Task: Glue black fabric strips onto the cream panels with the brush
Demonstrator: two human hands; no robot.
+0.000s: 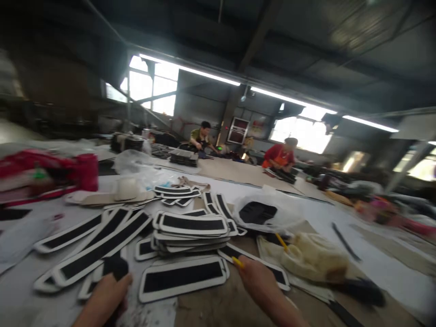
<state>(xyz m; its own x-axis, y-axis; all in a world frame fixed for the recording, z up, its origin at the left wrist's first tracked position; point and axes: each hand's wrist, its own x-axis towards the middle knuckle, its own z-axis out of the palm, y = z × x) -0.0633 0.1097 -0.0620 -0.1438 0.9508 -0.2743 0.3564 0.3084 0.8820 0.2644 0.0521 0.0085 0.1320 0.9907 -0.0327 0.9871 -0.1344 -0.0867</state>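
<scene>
Black strips with white borders [105,245] lie fanned across the table [156,315], left of centre; near them the left hand [109,290] clasps a black piece [116,267], whose edge could snag them. The uneven middle stack [193,224] could slide if bumped. The right hand [259,281] pinches a yellow stick [237,261]; slipping, it could mark the front strip [182,278]. Rightmost, the cream container [318,259] might tip if knocked.
</scene>
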